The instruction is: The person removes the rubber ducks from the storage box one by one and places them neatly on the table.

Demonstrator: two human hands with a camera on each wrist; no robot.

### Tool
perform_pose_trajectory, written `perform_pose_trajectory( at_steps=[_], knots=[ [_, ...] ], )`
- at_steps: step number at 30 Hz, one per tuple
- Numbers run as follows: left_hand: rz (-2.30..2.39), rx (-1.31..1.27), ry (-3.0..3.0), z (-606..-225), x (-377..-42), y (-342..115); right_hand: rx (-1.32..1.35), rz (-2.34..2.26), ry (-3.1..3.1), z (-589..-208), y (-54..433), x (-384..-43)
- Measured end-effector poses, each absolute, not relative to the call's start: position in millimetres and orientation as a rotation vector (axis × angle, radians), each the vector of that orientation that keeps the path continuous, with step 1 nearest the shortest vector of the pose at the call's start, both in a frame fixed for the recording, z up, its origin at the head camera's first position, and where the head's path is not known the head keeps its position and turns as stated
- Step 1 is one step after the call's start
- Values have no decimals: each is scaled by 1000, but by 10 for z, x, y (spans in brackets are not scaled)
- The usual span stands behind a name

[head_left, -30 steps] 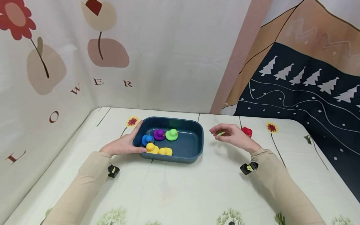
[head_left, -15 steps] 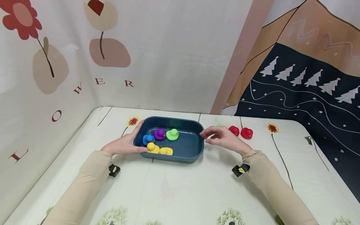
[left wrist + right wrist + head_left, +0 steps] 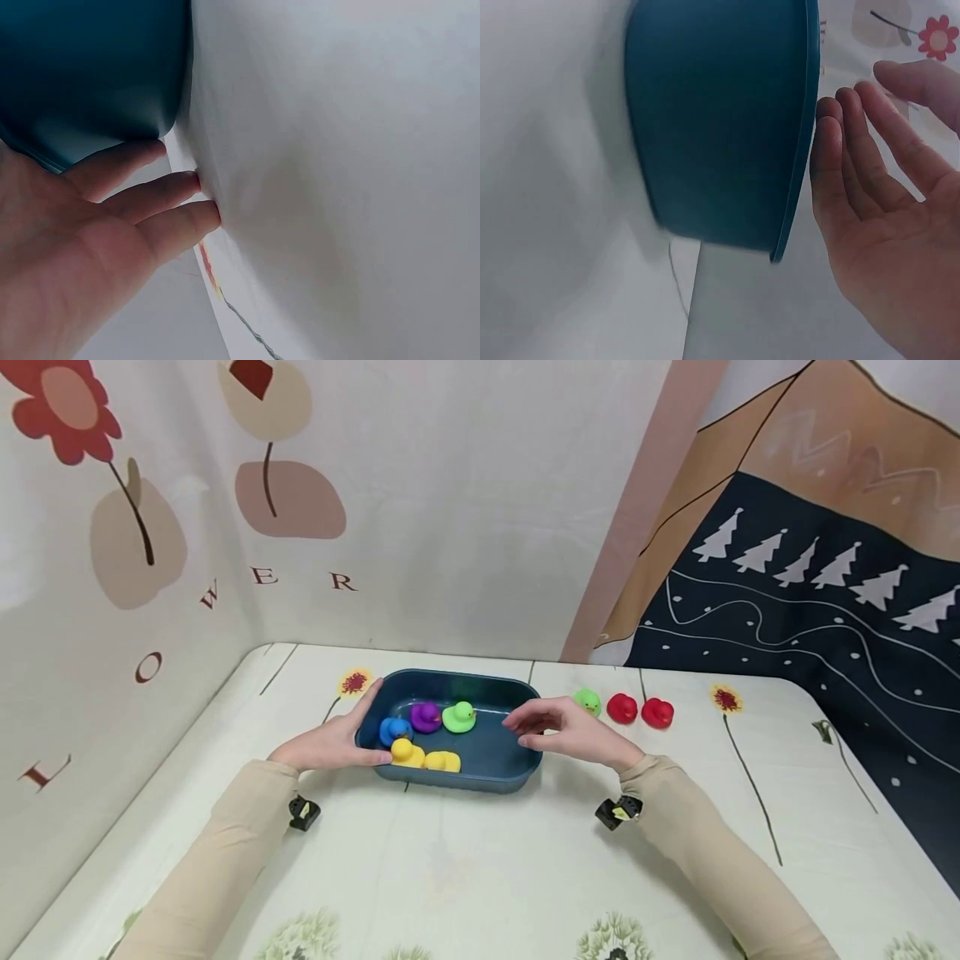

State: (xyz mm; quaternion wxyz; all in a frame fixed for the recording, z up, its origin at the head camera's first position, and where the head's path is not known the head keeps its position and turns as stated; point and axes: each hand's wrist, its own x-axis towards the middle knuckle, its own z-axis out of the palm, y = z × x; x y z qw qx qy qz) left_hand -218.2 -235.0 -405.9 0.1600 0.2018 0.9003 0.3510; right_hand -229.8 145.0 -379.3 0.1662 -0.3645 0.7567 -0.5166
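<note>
In the head view my left hand (image 3: 330, 745) holds the left end of a dark blue plastic tub (image 3: 487, 783), thumb over the near rim. In the left wrist view its fingers (image 3: 161, 196) extend beside the tub's outer wall. Inside the tub sit a purple rubber duck (image 3: 426, 717), a green one (image 3: 459, 717), a blue one (image 3: 395, 731) and two yellow ones, one yellow duck (image 3: 405, 753) by the thumb. My right hand (image 3: 573, 732) reaches over the tub's right rim with loosely bent fingers and nothing in them. The right wrist view shows them just above the rim.
On the table (image 3: 465, 868) right of the tub, another green duck (image 3: 588, 702) and two red ducks stand in a row, one red duck (image 3: 657, 713) at the end. Printed cloth walls (image 3: 450, 527) rise behind and at the left.
My right hand has moved left from beside the ducks to over the tub's right rim, uncovering the green duck and a red duck. My left hand and the tub have stayed put.
</note>
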Motion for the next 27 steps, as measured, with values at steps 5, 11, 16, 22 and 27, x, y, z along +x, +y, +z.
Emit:
perform_pose_trajectory(
  at_steps=[5, 11, 16, 22, 27],
  knots=[
    [1014, 586, 2571, -4066, -2188, -2356, -1043, -1445, 2135, -3804, 1294, -2289],
    [1028, 586, 2559, -4079, -2185, -2357, -1102, -1423, 2114, -3823, 1127, -2271],
    [1031, 604, 2562, -4086, -2188, -2360, -1125, -1396, 2140, -3870, 1001, -2244],
    [1022, 602, 2569, -4088, -2183, -2357, -1099, -1367, 2141, -3914, 841, -2203],
    [1015, 588, 2572, -4091, -2177, -2347, -1063, -1372, 2119, -3948, 732, -2180]
  ],
)
